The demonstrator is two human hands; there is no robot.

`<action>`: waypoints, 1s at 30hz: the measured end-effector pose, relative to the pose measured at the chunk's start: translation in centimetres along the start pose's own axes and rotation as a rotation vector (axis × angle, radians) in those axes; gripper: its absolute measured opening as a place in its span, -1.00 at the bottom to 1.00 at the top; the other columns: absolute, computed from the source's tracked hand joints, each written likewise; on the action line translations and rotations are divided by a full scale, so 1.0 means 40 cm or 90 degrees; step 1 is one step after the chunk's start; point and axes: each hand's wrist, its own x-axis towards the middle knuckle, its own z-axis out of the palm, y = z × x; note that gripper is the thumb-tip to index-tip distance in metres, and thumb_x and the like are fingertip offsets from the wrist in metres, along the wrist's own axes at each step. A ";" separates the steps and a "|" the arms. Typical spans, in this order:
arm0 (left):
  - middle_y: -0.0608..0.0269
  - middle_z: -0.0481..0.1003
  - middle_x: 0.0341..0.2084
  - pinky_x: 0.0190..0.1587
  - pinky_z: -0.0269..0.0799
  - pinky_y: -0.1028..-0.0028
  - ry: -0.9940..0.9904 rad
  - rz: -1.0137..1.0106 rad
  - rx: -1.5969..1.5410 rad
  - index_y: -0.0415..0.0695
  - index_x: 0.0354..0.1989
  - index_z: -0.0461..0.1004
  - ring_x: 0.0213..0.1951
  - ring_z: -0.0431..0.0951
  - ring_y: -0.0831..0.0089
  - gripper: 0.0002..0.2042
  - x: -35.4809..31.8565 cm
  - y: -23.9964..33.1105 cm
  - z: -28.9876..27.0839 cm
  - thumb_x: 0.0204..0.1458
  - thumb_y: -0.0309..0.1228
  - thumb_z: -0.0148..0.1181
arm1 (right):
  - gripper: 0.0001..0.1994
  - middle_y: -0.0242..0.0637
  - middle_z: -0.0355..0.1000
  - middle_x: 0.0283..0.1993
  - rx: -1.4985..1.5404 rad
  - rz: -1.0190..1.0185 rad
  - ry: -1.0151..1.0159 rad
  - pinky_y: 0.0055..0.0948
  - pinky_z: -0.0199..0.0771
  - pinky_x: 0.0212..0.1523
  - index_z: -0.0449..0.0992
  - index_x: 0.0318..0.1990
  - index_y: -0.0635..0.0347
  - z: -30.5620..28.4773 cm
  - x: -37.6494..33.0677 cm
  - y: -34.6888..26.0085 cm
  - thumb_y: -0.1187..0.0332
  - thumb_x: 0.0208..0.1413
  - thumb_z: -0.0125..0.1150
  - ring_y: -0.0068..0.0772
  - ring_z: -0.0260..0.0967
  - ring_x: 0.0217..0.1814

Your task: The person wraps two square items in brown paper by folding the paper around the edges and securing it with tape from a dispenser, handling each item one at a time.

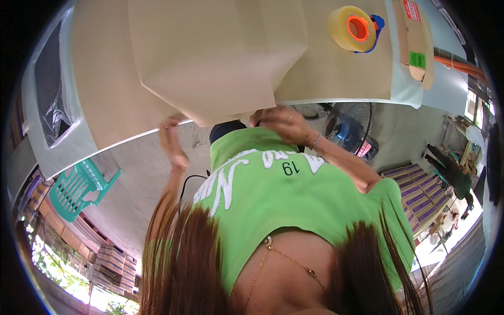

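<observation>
A large sheet of brown paper, with creased slanting sides, lies across the table and reaches over its near edge. At its lower edge my right hand is closed, the fingertips partly hidden by the paper. My left hand is raised by the table edge, left of the paper's lower corner. Motion smears its fingers, and I cannot see anything held in it. Farther right on the table sits a roll of clear yellowish tape with an orange core, on a blue dispenser.
A flattened cardboard box rests at the table's right. Clear plastic covers a dark panel at the left. Below are a green plastic chair and a standing fan. Stacked boxes and another person are off to the right.
</observation>
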 end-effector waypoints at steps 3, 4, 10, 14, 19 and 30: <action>0.21 0.43 -0.15 0.04 0.31 0.39 0.154 -0.223 -0.215 -0.26 -0.05 0.40 -0.11 0.42 0.40 -0.47 0.144 0.088 0.015 0.28 0.05 -0.17 | -0.69 -0.28 0.51 -0.18 0.007 0.146 0.390 -0.33 0.42 -0.09 0.49 -0.15 0.29 -0.067 0.076 0.000 0.17 0.24 0.12 -0.25 0.46 -0.09; 0.25 0.43 -0.25 -0.08 0.32 0.44 0.154 -0.254 -0.261 -0.23 -0.13 0.42 -0.20 0.41 0.48 -0.51 0.184 0.093 0.012 0.27 0.04 -0.12 | -0.71 -0.28 0.50 -0.22 0.128 0.283 0.512 -0.45 0.43 -0.21 0.49 -0.18 0.30 -0.088 0.129 -0.005 0.19 0.27 0.10 -0.38 0.47 -0.21; 0.51 0.27 -0.64 -0.55 0.07 0.53 0.153 -0.274 -0.163 -0.08 -0.46 0.45 -0.58 0.19 0.71 -0.62 0.309 0.046 0.023 0.20 -0.02 0.10 | -0.55 -0.38 0.43 -0.50 0.451 0.444 0.441 -0.56 0.33 -0.43 0.48 -0.41 0.17 -0.167 0.278 0.023 -0.06 0.27 0.02 -0.59 0.34 -0.50; 0.50 0.33 -0.63 -0.56 0.18 0.57 0.060 -0.264 -0.158 -0.14 -0.42 0.49 -0.60 0.25 0.71 -0.60 0.219 0.055 0.049 0.20 -0.01 0.10 | -0.52 -0.40 0.44 -0.55 0.341 0.417 0.408 -0.58 0.38 -0.50 0.49 -0.49 0.21 -0.086 0.222 0.045 -0.02 0.28 0.02 -0.60 0.39 -0.52; 0.23 0.57 -0.47 -0.33 0.50 0.51 -0.127 -0.436 -0.158 -0.27 -0.19 0.52 -0.46 0.55 0.52 -0.55 0.083 0.213 0.049 0.22 -0.03 0.05 | -0.53 -0.33 0.45 -0.57 0.442 0.464 0.060 -0.58 0.36 -0.53 0.50 -0.47 0.28 -0.072 0.099 -0.119 0.04 0.31 0.00 -0.58 0.40 -0.57; 0.11 0.27 0.27 0.26 0.21 0.20 -0.143 0.349 0.392 0.01 0.26 0.32 0.25 0.30 0.13 -0.50 0.572 0.213 0.001 0.17 -0.11 0.09 | -0.54 -0.18 0.34 0.09 -0.450 -0.063 0.203 -0.31 0.26 0.14 0.34 0.14 0.18 -0.345 0.527 0.076 0.03 0.26 0.02 -0.30 0.29 0.12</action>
